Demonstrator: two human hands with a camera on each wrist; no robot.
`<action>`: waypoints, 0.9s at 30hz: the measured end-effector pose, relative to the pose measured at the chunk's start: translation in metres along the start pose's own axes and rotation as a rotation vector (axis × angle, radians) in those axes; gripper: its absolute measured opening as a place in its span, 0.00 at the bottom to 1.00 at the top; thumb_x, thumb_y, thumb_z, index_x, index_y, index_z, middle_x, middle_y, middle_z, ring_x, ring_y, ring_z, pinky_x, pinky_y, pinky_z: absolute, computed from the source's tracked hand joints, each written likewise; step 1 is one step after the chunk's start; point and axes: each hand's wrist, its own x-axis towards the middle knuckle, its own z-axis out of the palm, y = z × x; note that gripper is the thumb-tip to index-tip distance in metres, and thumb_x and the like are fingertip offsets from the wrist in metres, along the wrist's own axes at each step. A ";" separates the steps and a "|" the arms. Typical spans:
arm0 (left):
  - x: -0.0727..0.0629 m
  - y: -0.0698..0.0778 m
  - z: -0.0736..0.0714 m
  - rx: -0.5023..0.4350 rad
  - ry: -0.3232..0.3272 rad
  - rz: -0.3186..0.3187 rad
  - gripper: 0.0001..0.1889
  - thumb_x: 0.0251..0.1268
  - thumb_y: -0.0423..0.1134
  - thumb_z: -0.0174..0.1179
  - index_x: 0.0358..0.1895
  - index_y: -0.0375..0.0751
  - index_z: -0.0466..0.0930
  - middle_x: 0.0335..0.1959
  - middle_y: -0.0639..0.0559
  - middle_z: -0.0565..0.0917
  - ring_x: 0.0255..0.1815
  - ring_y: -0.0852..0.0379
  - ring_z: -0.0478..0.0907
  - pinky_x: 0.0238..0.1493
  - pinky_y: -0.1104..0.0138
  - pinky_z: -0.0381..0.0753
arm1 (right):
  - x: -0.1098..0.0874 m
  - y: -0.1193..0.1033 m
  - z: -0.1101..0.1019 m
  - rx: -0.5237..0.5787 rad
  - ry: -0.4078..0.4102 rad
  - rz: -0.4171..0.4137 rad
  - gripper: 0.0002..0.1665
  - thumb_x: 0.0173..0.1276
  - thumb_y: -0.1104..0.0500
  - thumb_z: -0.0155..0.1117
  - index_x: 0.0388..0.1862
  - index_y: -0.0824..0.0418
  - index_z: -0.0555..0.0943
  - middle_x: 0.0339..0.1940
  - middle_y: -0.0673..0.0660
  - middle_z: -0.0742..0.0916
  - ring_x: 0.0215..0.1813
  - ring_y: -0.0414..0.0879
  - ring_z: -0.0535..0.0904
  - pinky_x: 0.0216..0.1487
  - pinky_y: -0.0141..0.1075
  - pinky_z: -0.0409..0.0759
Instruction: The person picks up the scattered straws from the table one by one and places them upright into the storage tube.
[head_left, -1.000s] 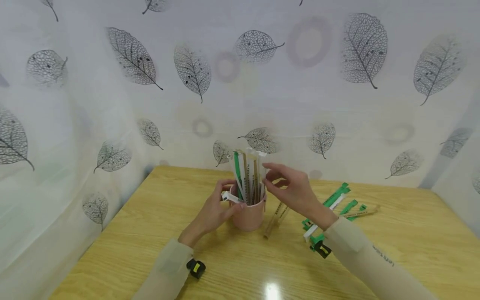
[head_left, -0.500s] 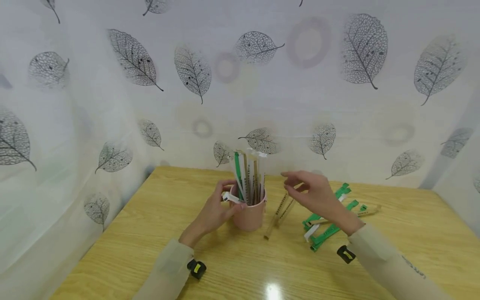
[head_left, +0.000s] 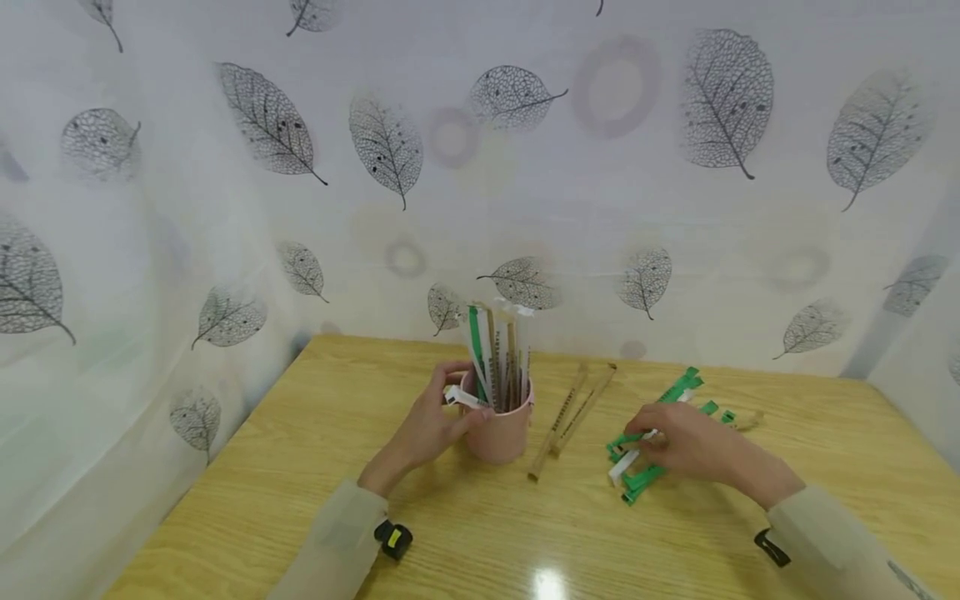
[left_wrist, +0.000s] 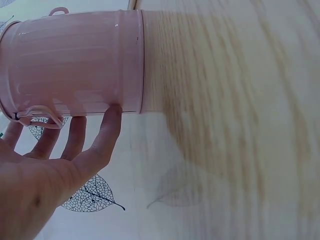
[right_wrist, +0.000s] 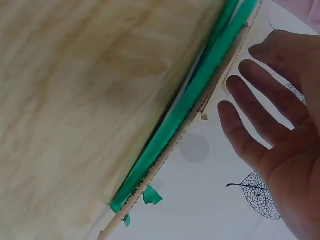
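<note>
A small pink pail (head_left: pixel 498 439) holds several slim paper-wrapped sticks (head_left: pixel 497 358) in green, white and brown, mostly upright; one white stick (head_left: pixel 467 397) leans low over the rim. My left hand (head_left: pixel 420 433) grips the pail, thumb at the rim and fingers along its side. In the left wrist view those fingers (left_wrist: pixel 102 140) touch the pink wall. My right hand (head_left: pixel 693 443) hovers over a loose pile of green sticks (head_left: pixel 641 482), with a white stick (head_left: pixel 622 468) among them. The right wrist view has its fingers (right_wrist: pixel 257 105) bent loosely, apart from a green stick (right_wrist: pixel 185 110).
Two brown wrapped sticks (head_left: pixel 558 425) lie side by side on the wooden table (head_left: pixel 300 467), between pail and pile. Behind the table hangs a pale leaf-print curtain (head_left: pixel 480 183). Another brown stick (head_left: pixel 750 421) pokes out at the pile's far right.
My right hand has left the sticks in the pail and moved right and down to the pile, uncovering the two brown sticks. My left hand stays on the pail.
</note>
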 end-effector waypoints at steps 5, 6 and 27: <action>0.000 -0.002 0.001 0.003 0.007 0.002 0.37 0.66 0.50 0.67 0.73 0.53 0.60 0.68 0.42 0.75 0.66 0.44 0.76 0.65 0.47 0.77 | -0.003 0.001 0.008 -0.066 -0.017 0.006 0.14 0.66 0.65 0.70 0.50 0.56 0.87 0.47 0.50 0.90 0.46 0.46 0.87 0.42 0.35 0.86; 0.000 -0.002 0.001 0.002 0.007 0.005 0.37 0.65 0.50 0.67 0.73 0.53 0.60 0.68 0.42 0.75 0.66 0.44 0.76 0.65 0.47 0.77 | -0.002 0.001 0.009 -0.085 -0.004 -0.007 0.14 0.65 0.66 0.70 0.49 0.56 0.87 0.46 0.50 0.90 0.45 0.46 0.87 0.41 0.35 0.86; -0.001 0.001 0.000 -0.003 0.012 0.007 0.36 0.66 0.50 0.67 0.73 0.51 0.60 0.67 0.41 0.75 0.65 0.44 0.77 0.63 0.48 0.78 | 0.006 0.006 0.014 -0.250 0.430 -0.353 0.04 0.72 0.63 0.66 0.40 0.58 0.87 0.36 0.49 0.87 0.35 0.41 0.83 0.33 0.24 0.79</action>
